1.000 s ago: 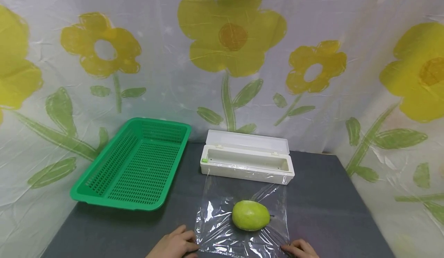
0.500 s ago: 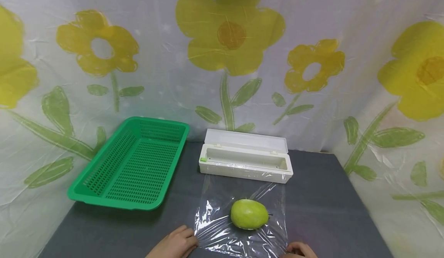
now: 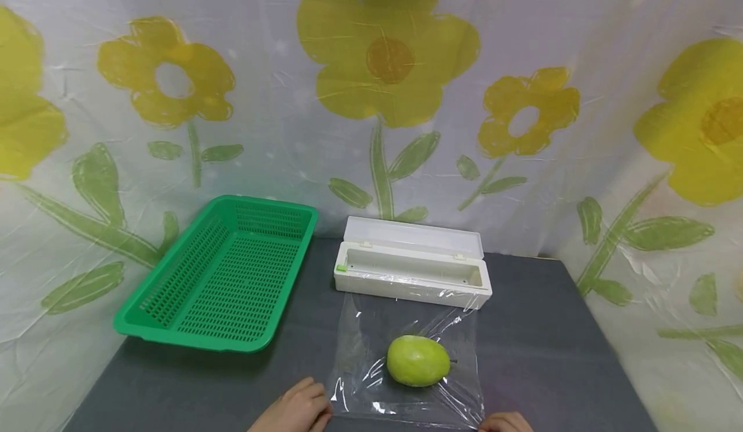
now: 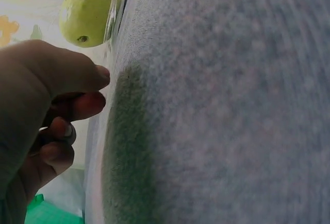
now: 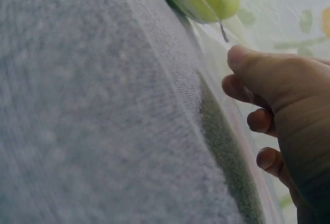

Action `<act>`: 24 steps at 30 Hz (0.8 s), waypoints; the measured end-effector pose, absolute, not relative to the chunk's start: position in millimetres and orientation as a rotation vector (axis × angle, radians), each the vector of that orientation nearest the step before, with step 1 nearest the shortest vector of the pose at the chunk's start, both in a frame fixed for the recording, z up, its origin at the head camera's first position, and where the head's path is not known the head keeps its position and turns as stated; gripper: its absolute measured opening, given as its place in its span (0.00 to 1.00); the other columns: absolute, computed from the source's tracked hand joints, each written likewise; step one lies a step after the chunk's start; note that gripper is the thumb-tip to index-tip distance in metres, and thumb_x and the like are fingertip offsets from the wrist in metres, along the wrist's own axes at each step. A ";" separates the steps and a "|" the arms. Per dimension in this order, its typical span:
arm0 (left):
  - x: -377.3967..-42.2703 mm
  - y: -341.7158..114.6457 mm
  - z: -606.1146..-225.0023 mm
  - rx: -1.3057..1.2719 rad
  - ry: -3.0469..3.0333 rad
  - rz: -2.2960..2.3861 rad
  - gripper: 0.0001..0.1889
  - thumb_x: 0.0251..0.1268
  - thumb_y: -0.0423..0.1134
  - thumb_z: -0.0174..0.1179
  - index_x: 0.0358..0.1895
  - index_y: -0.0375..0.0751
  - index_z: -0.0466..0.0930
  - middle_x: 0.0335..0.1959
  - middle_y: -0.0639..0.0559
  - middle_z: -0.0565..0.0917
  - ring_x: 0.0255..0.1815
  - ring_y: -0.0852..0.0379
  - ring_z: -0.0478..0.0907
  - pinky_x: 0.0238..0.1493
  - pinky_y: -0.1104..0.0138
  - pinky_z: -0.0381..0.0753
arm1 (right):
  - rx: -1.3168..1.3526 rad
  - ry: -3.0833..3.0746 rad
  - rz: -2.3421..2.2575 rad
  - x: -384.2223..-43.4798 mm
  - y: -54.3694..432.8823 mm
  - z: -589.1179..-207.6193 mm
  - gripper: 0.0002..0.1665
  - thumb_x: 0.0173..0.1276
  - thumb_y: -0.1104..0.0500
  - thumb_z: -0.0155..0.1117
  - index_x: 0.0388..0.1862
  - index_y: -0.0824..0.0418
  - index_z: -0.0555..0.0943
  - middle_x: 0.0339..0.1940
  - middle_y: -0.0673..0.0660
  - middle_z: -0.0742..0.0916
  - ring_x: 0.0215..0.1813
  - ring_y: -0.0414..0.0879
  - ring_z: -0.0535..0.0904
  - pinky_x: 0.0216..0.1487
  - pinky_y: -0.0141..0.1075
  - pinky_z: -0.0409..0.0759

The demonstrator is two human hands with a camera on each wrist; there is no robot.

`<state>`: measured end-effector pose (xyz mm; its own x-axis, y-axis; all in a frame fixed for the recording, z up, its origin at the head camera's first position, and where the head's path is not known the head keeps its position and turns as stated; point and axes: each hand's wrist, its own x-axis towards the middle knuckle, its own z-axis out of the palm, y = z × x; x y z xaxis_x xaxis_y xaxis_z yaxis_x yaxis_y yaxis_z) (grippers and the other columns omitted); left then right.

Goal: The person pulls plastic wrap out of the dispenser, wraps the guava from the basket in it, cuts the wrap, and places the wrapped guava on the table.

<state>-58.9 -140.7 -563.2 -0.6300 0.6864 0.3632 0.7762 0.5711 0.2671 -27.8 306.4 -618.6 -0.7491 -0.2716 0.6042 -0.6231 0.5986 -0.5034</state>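
Observation:
A green pear (image 3: 418, 361) lies on its side on a clear sheet of cling film (image 3: 371, 390), its stem toward the right. The film runs forward from a white cling film dispenser (image 3: 406, 288), whose lid stands raised at the back. At the sheet's near left corner my left hand (image 3: 295, 407) pinches the film between thumb and index finger, the other fingers loosely curled. My right hand (image 3: 505, 423) pinches the near right corner in the same way, partly cut off by the head view's lower edge. Its thumb (image 5: 258, 67) is below the pear's stem in the right wrist view.
A green plastic basket (image 3: 304, 251) with slotted sides stands at the back left of the dark table (image 3: 540, 342). Behind the table hangs a flower-printed curtain (image 3: 267, 142). Grey fabric (image 4: 232, 105) fills much of both wrist views.
The film's near part has gone from crinkled to smoother and flatter. My right hand has shifted slightly right and down at its corner; the left hand has barely moved. The pear stays put.

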 end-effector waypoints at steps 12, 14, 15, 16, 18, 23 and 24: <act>-60.9 -137.0 -562.7 -1.218 -2.400 -0.619 0.14 0.50 0.30 0.77 0.30 0.53 0.82 0.28 0.66 0.77 0.30 0.72 0.63 0.34 0.84 0.62 | 0.741 -2.204 0.881 -28.2 309.2 -613.2 0.04 0.67 0.53 0.77 0.38 0.44 0.89 0.30 0.42 0.87 0.33 0.32 0.79 0.36 0.21 0.72; -61.6 -136.4 -561.4 -1.222 -2.338 -0.611 0.14 0.48 0.31 0.79 0.32 0.52 0.85 0.28 0.65 0.79 0.30 0.71 0.66 0.34 0.84 0.65 | 0.723 -2.162 0.881 -28.4 309.2 -611.0 0.06 0.74 0.48 0.72 0.37 0.46 0.90 0.30 0.41 0.88 0.32 0.32 0.79 0.35 0.21 0.73; -61.9 -136.1 -560.9 -1.225 -2.312 -0.609 0.14 0.47 0.31 0.80 0.32 0.51 0.86 0.28 0.64 0.80 0.30 0.70 0.68 0.35 0.83 0.67 | 0.721 -2.141 0.879 -28.5 309.7 -610.2 0.09 0.76 0.47 0.70 0.37 0.47 0.90 0.29 0.42 0.88 0.32 0.32 0.79 0.35 0.22 0.74; -62.2 -135.9 -560.3 -1.228 -2.291 -0.615 0.14 0.46 0.31 0.81 0.33 0.50 0.86 0.29 0.64 0.81 0.31 0.70 0.69 0.35 0.83 0.68 | 0.712 -2.124 0.861 -28.8 310.2 -609.7 0.12 0.78 0.47 0.69 0.36 0.49 0.91 0.29 0.41 0.88 0.31 0.32 0.80 0.34 0.22 0.74; -62.2 -135.3 -559.0 -1.223 -2.261 -0.602 0.14 0.45 0.32 0.81 0.33 0.50 0.87 0.29 0.64 0.81 0.31 0.69 0.70 0.36 0.83 0.69 | 0.687 -2.107 0.832 -29.7 312.1 -610.6 0.16 0.80 0.45 0.66 0.35 0.49 0.91 0.28 0.43 0.88 0.30 0.33 0.80 0.33 0.23 0.75; -60.4 -134.6 -552.9 -1.185 -2.263 -0.630 0.15 0.44 0.31 0.82 0.33 0.49 0.88 0.30 0.64 0.82 0.32 0.69 0.72 0.37 0.82 0.71 | 0.593 -2.135 0.733 -34.7 322.7 -627.4 0.24 0.82 0.37 0.57 0.33 0.45 0.90 0.28 0.39 0.89 0.30 0.30 0.79 0.35 0.20 0.72; -60.1 -134.4 -551.2 -1.174 -2.271 -0.643 0.15 0.43 0.30 0.82 0.34 0.49 0.88 0.30 0.63 0.82 0.32 0.68 0.72 0.37 0.82 0.71 | 0.590 -2.125 0.728 -36.1 324.5 -631.2 0.24 0.82 0.37 0.57 0.33 0.45 0.90 0.28 0.38 0.89 0.30 0.30 0.79 0.36 0.19 0.72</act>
